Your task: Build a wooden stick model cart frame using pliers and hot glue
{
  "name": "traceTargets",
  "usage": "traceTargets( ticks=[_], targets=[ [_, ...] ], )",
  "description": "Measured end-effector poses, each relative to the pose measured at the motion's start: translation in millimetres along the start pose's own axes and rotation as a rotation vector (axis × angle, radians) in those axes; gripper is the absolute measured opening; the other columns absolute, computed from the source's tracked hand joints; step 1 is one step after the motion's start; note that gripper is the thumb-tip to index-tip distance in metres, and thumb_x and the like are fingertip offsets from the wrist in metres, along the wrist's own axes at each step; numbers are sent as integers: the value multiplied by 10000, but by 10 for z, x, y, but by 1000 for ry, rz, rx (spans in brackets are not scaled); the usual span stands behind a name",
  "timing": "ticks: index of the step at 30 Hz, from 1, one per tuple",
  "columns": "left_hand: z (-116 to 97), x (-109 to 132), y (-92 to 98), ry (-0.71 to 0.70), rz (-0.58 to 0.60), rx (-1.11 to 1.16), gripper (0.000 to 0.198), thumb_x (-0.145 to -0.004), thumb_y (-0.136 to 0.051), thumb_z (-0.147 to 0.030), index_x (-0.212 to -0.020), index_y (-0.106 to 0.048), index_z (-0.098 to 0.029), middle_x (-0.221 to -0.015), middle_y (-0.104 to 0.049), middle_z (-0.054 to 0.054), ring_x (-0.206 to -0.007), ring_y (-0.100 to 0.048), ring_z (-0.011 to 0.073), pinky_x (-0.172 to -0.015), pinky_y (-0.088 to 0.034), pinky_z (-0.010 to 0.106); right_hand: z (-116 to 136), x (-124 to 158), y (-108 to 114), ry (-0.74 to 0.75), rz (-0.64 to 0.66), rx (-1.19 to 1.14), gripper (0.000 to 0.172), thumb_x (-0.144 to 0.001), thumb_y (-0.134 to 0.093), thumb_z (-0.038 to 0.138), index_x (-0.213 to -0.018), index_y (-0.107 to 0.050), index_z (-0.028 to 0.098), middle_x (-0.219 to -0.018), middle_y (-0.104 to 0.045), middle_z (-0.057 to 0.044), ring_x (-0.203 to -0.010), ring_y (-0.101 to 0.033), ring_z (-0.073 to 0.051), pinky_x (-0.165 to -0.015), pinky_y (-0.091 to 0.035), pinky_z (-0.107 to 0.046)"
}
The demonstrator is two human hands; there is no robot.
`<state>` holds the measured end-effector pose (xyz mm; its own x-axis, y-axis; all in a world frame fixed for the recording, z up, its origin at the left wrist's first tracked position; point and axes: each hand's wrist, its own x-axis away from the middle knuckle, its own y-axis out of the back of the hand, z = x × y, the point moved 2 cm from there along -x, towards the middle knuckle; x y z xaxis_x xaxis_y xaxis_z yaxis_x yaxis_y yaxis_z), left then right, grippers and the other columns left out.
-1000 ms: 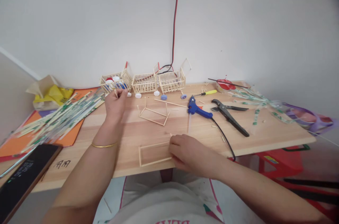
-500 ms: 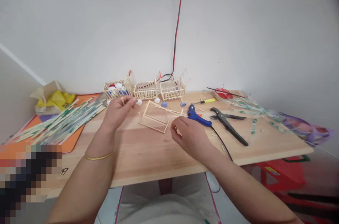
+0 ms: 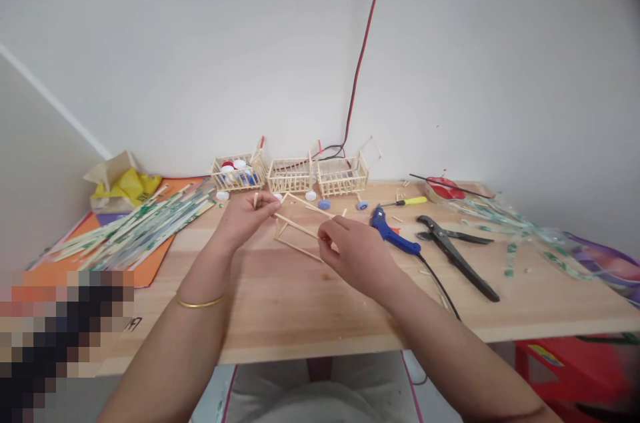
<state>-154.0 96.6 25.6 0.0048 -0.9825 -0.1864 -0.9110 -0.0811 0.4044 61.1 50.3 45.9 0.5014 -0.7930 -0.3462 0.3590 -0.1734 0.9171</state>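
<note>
A small open frame of thin wooden sticks (image 3: 297, 247) is in front of me, tilted above or on the table; I cannot tell which. My right hand (image 3: 355, 249) has its fingers closed around the frame's right side, hiding that end. At the opposite upper corner are the pinched fingertips of my left hand (image 3: 245, 219). A short wooden stick (image 3: 255, 200) pokes up from between the left fingers. Just behind stand three little stick-built carts, the left cart (image 3: 237, 173) filled with bottle caps, then the middle cart (image 3: 290, 175) and the right cart (image 3: 343, 176).
A blue glue gun (image 3: 393, 234), black pliers (image 3: 457, 256) and a yellow-handled screwdriver (image 3: 413, 201) lie to the right. Beyond them are a red bowl (image 3: 445, 189) and plastic wrappers (image 3: 520, 229). Bundled wrapped sticks (image 3: 135, 226) lie on orange card at left.
My left hand has moved right to the frame's corner, bringing the short stick with it. My right hand has closed in on the frame's right side. The view has shifted slightly left.
</note>
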Motion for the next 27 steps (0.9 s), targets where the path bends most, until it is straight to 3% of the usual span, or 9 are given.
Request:
traceTargets(
  ticks=[8,11,16,22,27],
  targets=[
    [-10,-8,4,11,-76,-64,250,-697,-644,-391,-703,-665,-142,-622,-620,8,-569,-511,116,-554,-380,227,-140,36,-31,17,-165,-422,23,-815,-521,170,-832,-525,184,-822,-560,-24,-691,-538,-111,-656,-421,-237],
    [-17,-9,1,6,-77,-81,244,-700,-642,-384,-687,-662,-141,-601,-615,4,-550,-504,110,-541,-372,221,-229,63,-83,-42,-210,-564,115,-775,-586,188,-850,-499,195,-802,-528,-4,-689,-535,-111,-666,-441,-252],
    [-34,-6,0,5,-52,-106,236,-721,-626,-370,-711,-670,-139,-629,-632,10,-589,-539,119,-574,-403,222,-336,95,-219,-179,-189,-808,238,-750,-643,227,-908,-466,202,-789,-519,16,-677,-567,-105,-656,-460,-256],
    [-92,28,4,-34,-76,-100,207,-721,-628,-347,-763,-666,-148,-680,-650,16,-610,-549,125,-572,-411,226,-387,94,-206,-308,-163,-1070,280,-759,-650,343,-879,-430,219,-724,-516,40,-638,-561,-99,-586,-439,-235],
    [-183,93,-35,-88,-13,-110,197,-716,-637,-347,-779,-657,-161,-637,-616,3,-549,-494,103,-518,-378,216,-464,123,-142,-397,-121,-1098,250,-785,-612,357,-888,-425,228,-691,-511,46,-621,-551,-105,-540,-422,-227]
  ],
)
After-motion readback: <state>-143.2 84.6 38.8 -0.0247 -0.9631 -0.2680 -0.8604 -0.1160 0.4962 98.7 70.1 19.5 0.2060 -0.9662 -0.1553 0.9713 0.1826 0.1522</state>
